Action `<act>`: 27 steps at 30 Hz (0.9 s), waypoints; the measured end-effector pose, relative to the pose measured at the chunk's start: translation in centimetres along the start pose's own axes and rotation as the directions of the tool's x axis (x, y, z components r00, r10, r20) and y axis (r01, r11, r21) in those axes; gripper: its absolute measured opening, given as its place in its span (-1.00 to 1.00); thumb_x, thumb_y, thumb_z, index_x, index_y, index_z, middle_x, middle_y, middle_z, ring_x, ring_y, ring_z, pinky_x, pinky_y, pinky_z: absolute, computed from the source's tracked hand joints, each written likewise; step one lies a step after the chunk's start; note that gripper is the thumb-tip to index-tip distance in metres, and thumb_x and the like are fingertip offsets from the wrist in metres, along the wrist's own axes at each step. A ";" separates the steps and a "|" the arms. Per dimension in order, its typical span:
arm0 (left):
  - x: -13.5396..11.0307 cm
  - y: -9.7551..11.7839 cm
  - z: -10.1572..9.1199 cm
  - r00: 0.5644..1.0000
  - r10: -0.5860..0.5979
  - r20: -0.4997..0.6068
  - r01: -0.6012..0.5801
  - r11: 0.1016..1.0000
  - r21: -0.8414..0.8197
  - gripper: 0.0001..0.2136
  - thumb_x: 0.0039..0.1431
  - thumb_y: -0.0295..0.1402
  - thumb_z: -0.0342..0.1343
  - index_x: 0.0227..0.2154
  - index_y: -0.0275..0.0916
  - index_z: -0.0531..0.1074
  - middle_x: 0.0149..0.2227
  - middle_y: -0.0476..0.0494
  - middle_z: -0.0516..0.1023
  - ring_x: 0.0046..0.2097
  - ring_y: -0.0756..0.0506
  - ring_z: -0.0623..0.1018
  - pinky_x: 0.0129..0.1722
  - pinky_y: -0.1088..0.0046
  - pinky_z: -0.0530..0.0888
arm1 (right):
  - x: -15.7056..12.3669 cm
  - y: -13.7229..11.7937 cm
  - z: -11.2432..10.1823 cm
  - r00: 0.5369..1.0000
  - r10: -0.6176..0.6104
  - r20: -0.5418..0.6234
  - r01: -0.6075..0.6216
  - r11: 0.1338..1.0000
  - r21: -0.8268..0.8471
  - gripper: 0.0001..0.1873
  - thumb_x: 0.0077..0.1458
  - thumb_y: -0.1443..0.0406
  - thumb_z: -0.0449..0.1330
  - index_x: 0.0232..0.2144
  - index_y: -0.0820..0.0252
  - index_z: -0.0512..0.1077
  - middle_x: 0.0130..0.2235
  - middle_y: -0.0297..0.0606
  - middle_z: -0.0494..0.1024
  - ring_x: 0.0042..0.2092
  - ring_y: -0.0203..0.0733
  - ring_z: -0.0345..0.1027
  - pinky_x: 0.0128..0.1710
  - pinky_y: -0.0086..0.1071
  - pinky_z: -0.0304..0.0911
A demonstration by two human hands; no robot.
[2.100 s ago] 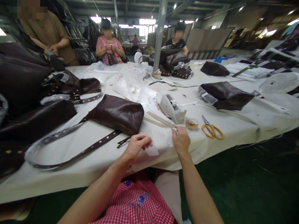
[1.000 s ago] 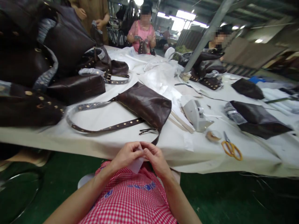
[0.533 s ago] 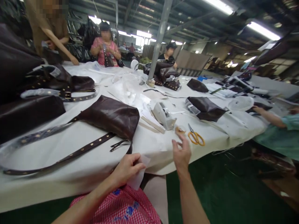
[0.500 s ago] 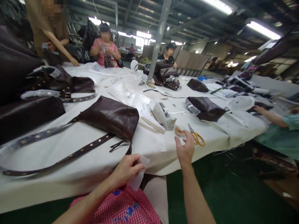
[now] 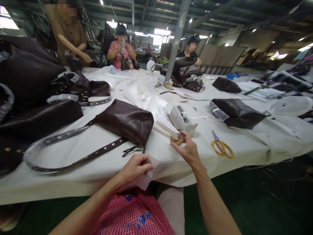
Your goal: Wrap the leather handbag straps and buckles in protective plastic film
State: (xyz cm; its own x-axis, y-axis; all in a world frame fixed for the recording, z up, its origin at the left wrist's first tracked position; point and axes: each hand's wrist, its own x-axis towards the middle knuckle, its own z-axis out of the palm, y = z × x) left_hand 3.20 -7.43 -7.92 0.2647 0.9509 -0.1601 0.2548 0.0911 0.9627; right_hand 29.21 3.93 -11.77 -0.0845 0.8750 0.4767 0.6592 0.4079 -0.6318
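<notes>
My left hand (image 5: 138,167) pinches a thin white translucent sheet (image 5: 146,178) at the table's near edge. My right hand (image 5: 187,147) grips a small roll of brownish tape (image 5: 176,140) between thumb and fingers, just in front of the tape dispenser (image 5: 181,119). A dark brown leather bag (image 5: 127,119) lies beyond my left hand, its studded strap (image 5: 97,155) looped out to the left, partly in clear wrapping. Scissors with yellow handles (image 5: 222,147) rest to the right of my right hand. Cardboard strips (image 5: 162,130) lie beside the dispenser.
More brown bags are piled at the left (image 5: 31,65); another bag (image 5: 237,112) lies at the right. A grey post (image 5: 177,42) rises behind the table. Across it several people work, one in a pink top (image 5: 121,54). A white fan (image 5: 290,106) lies at the right.
My right hand has taken hold of the tape roll and carried it left, away from the scissors. My left hand keeps the sheet. The view has turned a little to the left.
</notes>
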 end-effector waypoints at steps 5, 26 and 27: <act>1.0 1.4 0.1 0.998 0.036 -0.049 -0.040 0.996 -0.084 -0.85 -0.06 -0.32 0.16 -0.51 -0.23 0.29 -0.57 0.12 0.29 -0.51 0.05 0.30 -0.50 0.57 0.21 | -0.4 -3.4 2.4 0.997 -0.057 0.060 0.057 0.998 0.010 -0.23 -0.09 0.04 0.32 0.12 0.26 0.28 0.09 0.08 0.45 0.14 0.18 0.31 0.08 0.06 0.27; 10.2 3.5 2.4 0.857 0.430 0.285 -0.422 0.267 0.867 -0.70 0.17 -0.37 0.16 -0.02 -0.13 0.48 0.26 -0.29 0.23 0.24 -0.35 0.22 0.19 0.03 0.20 | -6.3 -4.2 0.4 0.960 0.271 -0.075 -0.226 0.902 0.367 -0.66 0.11 0.03 0.17 -0.45 0.18 0.43 0.04 -0.08 0.47 -0.28 -0.20 0.35 -0.30 -0.32 0.30; 11.1 3.2 2.4 0.862 0.391 0.323 -0.443 0.270 0.855 -0.74 0.18 -0.37 0.14 -0.05 -0.15 0.50 0.28 -0.30 0.21 0.24 -0.35 0.22 0.18 0.03 0.22 | -6.4 -4.1 0.4 0.958 0.277 -0.070 -0.234 0.902 0.363 -0.66 0.12 0.03 0.16 -0.44 0.18 0.43 0.02 -0.09 0.48 -0.30 -0.22 0.34 -0.30 -0.32 0.29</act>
State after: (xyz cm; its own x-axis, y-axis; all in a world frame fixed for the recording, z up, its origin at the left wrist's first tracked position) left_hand 9.19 2.71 -7.11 0.6281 0.7598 0.1680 0.7468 -0.6492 0.1442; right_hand 26.72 -3.24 -12.52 0.1540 0.9332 0.3246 0.3430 0.2576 -0.9033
